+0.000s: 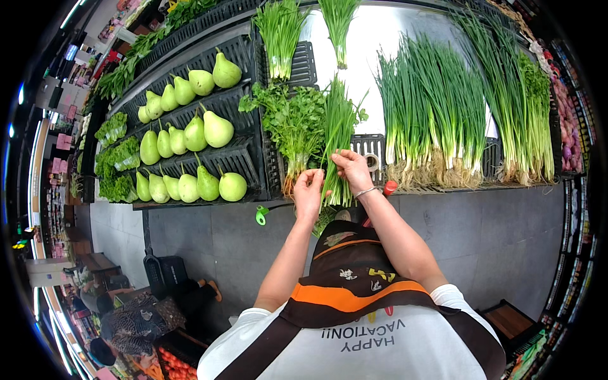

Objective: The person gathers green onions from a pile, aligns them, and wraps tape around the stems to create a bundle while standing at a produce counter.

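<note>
A bunch of thin green chives [338, 123] lies in front of me at the edge of the vegetable display. My right hand [352, 170], with a bangle at the wrist, pinches some of its long leaves between thumb and forefinger. On the other side, my left hand [308, 192] has thumb and fingertips together at the bunch's lower left edge, seemingly on a thin stalk; the exact contact is too small to see. Pale cut stalk ends hang below both hands. Leafy coriander [297, 123] with orange-brown roots lies just left of the bunch. A tape roll [372, 162] sits beside my right hand.
Green gourds [187, 187] stand in rows on black stepped racks [259, 161] to the left. Rooted scallions [434, 114] spread to the right. Farther back are two chive bunches [280, 42]. A red-capped object [390, 186] is near my right wrist. A person [137, 323] is at lower left.
</note>
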Motion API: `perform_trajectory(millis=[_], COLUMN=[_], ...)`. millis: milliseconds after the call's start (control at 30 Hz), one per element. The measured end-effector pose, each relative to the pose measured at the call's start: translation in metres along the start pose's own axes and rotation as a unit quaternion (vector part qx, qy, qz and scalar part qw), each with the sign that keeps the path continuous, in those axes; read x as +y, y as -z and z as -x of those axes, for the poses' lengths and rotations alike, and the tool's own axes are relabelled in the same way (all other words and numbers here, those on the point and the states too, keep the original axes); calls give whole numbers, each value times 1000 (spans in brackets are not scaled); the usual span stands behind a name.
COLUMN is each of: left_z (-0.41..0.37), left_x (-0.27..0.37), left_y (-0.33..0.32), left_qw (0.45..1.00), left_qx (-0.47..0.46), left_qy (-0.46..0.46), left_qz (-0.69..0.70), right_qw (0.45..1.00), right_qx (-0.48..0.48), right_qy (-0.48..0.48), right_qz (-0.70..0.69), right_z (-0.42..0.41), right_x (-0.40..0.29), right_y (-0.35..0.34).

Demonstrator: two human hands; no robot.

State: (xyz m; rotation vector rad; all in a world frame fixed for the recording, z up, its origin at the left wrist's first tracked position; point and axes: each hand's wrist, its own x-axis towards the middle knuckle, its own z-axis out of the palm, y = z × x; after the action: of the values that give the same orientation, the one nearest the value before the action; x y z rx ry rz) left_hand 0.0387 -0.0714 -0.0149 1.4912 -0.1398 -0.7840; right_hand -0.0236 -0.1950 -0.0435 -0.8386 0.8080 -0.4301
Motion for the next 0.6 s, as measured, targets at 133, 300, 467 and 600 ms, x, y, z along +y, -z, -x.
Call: perform_trajectory(millis=[133,300,467,600], left_z=[2,1,0,0], left_x=[-5,-9,-9,-10], left_y=[-3,-1,-2,2], left_qw=[1000,1000,1000,999], left_qx=[-3,-2,-11,1], left_qy=[-17,-6,-2,14], left_qz=[11,8,-9,-53], right_qw=[984,909,957,924], right_qx=[104,138,2,24], right_qy=[84,231,121,117], right_qz=[122,319,265,362], right_z=[0,9,6,17], right_x=[5,-7,-7,-24], right_y=[-5,-6,-8,-17])
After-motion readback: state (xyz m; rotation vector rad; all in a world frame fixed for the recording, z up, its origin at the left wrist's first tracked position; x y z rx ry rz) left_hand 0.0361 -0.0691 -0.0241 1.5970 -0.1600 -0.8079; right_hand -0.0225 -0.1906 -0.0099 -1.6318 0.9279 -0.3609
